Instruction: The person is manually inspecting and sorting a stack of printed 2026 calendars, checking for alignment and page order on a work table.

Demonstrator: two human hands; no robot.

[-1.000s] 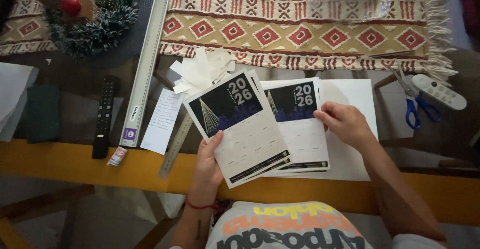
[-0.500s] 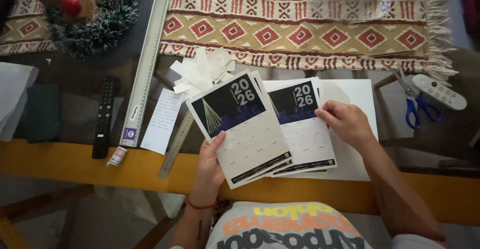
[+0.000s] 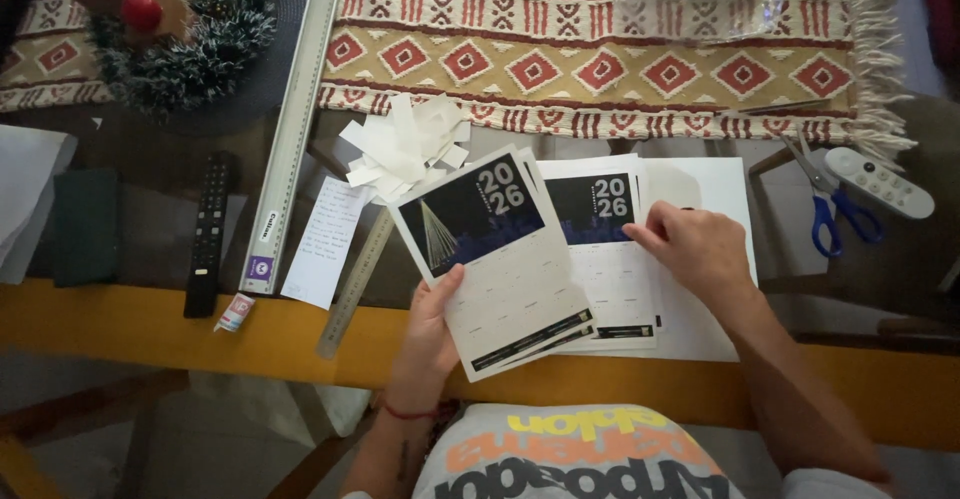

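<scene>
Centrally, the left hand [image 3: 432, 321] is gripping a tilted calendar sheet [image 3: 495, 259], overlapping the stack [image 3: 605, 259] the right hand [image 3: 700, 254] is pressing flat, fingers curled.

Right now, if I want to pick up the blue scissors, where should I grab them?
Probably by the blue handle loops, coming from the near side. The scissors lie flat, handles toward the person and blades pointing away toward the fringed rug. The white remote lies close on the right, so reaching from the near edge likely avoids it.
</scene>
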